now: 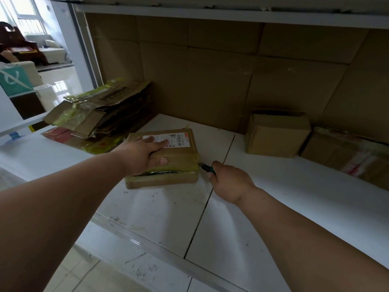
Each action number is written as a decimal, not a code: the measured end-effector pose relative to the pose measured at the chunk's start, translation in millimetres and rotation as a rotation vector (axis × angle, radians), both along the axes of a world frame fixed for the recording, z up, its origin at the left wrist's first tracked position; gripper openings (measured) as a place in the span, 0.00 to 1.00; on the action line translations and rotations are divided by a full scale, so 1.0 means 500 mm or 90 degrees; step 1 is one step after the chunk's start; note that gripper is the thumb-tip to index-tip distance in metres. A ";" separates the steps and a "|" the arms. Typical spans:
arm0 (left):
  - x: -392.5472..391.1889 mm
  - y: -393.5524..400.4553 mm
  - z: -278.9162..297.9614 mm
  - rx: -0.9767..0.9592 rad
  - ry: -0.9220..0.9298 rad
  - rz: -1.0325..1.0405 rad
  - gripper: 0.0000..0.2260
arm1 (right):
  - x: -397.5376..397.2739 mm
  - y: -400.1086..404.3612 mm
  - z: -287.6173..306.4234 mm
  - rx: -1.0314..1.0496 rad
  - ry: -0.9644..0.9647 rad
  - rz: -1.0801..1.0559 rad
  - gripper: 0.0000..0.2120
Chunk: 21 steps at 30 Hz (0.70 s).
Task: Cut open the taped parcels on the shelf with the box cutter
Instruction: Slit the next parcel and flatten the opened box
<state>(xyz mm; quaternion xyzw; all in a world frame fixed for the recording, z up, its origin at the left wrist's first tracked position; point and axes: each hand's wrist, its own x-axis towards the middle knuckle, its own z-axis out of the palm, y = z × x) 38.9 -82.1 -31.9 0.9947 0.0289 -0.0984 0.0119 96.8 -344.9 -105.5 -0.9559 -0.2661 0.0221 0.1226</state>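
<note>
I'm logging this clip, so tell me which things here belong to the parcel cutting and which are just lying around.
In the job:
- flat taped parcel, pressed down by the left hand
- box cutter, gripped by the right hand, blade at the parcel's right edge
- two more boxes waiting at right

Lying about:
- pile of flattened cartons at left
- teal bag beyond the shelf

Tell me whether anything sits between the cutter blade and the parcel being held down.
Nothing visible does. The box cutter in the right hand already meets the parcel at its right edge; the left hand presses on top, clear of the blade.
</note>
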 end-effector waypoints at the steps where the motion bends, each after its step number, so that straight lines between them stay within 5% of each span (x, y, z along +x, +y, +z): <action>1: 0.000 -0.001 0.000 0.001 0.000 0.000 0.29 | -0.002 0.001 0.001 -0.007 -0.002 0.001 0.09; 16: -0.006 -0.004 0.012 -0.008 0.011 0.003 0.29 | -0.015 -0.002 -0.004 -0.141 0.071 0.026 0.10; 21: -0.003 -0.004 0.016 -0.012 0.021 0.005 0.29 | -0.003 -0.017 -0.003 -0.070 0.094 0.001 0.10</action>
